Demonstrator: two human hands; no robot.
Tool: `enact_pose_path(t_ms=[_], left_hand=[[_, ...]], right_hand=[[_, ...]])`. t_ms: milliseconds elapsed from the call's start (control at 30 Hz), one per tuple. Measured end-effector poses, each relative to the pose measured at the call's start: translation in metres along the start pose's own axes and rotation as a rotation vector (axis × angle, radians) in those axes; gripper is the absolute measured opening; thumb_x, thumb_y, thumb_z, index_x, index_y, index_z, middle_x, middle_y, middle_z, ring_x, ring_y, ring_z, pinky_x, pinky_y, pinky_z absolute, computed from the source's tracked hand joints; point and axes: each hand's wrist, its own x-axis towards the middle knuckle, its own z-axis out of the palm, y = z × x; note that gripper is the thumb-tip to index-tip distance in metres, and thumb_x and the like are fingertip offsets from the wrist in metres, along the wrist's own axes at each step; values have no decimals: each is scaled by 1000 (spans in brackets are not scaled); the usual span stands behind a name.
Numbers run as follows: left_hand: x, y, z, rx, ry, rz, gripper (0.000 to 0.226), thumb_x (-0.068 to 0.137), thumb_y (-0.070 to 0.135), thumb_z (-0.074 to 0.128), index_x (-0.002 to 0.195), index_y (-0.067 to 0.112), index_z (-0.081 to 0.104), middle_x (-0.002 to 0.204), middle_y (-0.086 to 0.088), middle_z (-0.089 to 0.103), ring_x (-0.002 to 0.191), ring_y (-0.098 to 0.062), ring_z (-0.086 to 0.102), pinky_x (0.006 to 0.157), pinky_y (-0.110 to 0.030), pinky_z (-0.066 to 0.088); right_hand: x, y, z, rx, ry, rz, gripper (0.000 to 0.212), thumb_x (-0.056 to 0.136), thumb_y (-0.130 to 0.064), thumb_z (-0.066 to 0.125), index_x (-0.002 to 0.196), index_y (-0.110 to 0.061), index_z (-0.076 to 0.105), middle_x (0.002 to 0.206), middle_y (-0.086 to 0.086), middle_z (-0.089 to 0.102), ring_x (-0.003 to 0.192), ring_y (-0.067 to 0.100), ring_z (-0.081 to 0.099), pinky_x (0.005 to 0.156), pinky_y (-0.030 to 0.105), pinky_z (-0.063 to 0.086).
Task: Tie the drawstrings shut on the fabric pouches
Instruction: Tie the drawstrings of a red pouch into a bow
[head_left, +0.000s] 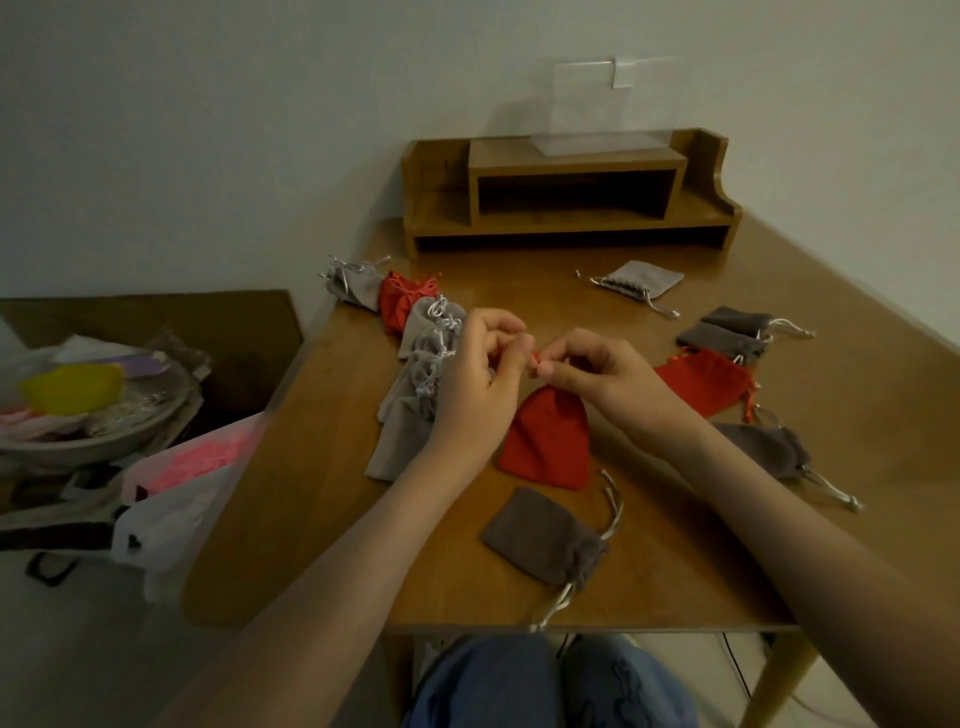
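Both hands meet over the middle of the table (675, 571), on one red pouch (545, 441). Left hand (478, 384): thumb and forefinger pressed together on the red drawstring (534, 358), other fingers curled in. Right hand (597, 374): also pinching that cord, from the opposite side, so the two sets of fingertips nearly touch. Only a bit of cord shows between them, and we cannot tell whether a knot is formed yet. The key relation is that the pouch's mouth sits up at the pinch, hidden under the right hand, and its body fans out from there toward the front edge. The long axis therefore runs from the grip back toward the person, leaning a little right. Its lower end seems to rest on the wood. Neither hand is nearer, since both are at the neck, so we judge the tightening pull goes sideways, left and right, across that axis. A row of grey pouches (415, 395) with gathered mouths lies along the left edge. One dark grey pouch (540, 535) lies near the front edge with its cords loose. Another red pouch (706, 379) and more grey ones lie toward the right edge. We judge several are left to tie.
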Motion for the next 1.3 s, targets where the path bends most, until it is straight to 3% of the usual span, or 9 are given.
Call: enact_pose_path(t_ms=[100, 267, 367, 633, 767, 867, 1000, 1200, 1300], left_hand=[[2, -2, -2, -19, -9, -45, 4, 98, 13, 46, 101, 13, 49, 89, -5, 63, 66, 4, 55, 62, -14, 40], [-1, -5, -2, 236, 27, 35, 3, 96, 17, 55, 94, 18, 53, 85, 2, 63, 75, -3, 59, 61, -15, 44], [1, -7, -2, 310, 24, 56, 4, 95, 17, 57, 93, 12, 58, 85, 3, 61, 79, -9, 58, 66, -22, 47], [-1, -6, 2, 225, -127, -122, 9, 94, 20, 59, 98, 14, 64, 83, 10, 62, 82, -5, 60, 66, -13, 44], [-1, -6, 1, 215, -136, -134, 10, 93, 22, 60, 93, 15, 67, 80, 16, 62, 78, 1, 59, 65, -12, 43], [-2, -4, 1, 216, -155, -134, 9, 93, 21, 60, 91, 15, 67, 79, 14, 63, 79, -3, 61, 67, -19, 46], [-2, -2, 2, 258, -188, -170, 7, 94, 20, 58, 91, 16, 63, 77, 14, 60, 77, -5, 60, 64, -19, 45], [-2, -1, 3, 321, -260, -126, 19, 97, 18, 53, 103, 8, 68, 86, -7, 67, 80, -19, 61, 68, -30, 44], [-1, 0, 3, 189, -287, -159, 17, 96, 15, 54, 97, 11, 70, 85, -3, 62, 81, -14, 56, 74, -27, 41]], right_hand=[[0, -1, -1, 28, 23, -21, 4, 92, -10, 58, 89, -9, 61, 77, 12, 51, 70, 19, 45, 60, 23, 36], [-1, -3, 1, 90, 53, -64, 8, 92, -7, 57, 87, -11, 61, 71, -2, 56, 66, 10, 46, 60, 18, 37], [1, -3, 0, 103, 89, -103, 8, 91, -3, 57, 87, -9, 59, 73, 1, 53, 62, -1, 46, 59, 11, 37], [1, 3, 1, 26, 116, -80, 12, 89, -4, 60, 81, -11, 56, 76, 2, 57, 70, 5, 53, 64, 17, 43], [2, 5, 2, -24, 135, -103, 16, 88, -1, 61, 90, -15, 52, 79, 0, 56, 69, 1, 52, 63, 15, 42], [3, 4, 1, -96, 119, -116, 20, 89, 0, 59, 98, -18, 57, 76, 1, 56, 64, -2, 50, 61, 13, 39], [3, 5, 1, -112, 162, -101, 20, 89, 0, 59, 82, -19, 58, 74, -4, 57, 63, -6, 50, 59, 10, 38], [4, 6, -1, -112, 152, -162, 15, 86, -3, 63, 82, -17, 58, 76, -1, 56, 69, 6, 49, 63, 18, 39], [4, 7, -1, -54, 171, -193, 8, 82, -15, 64, 80, -19, 57, 83, 14, 58, 76, 24, 52, 69, 31, 42]])
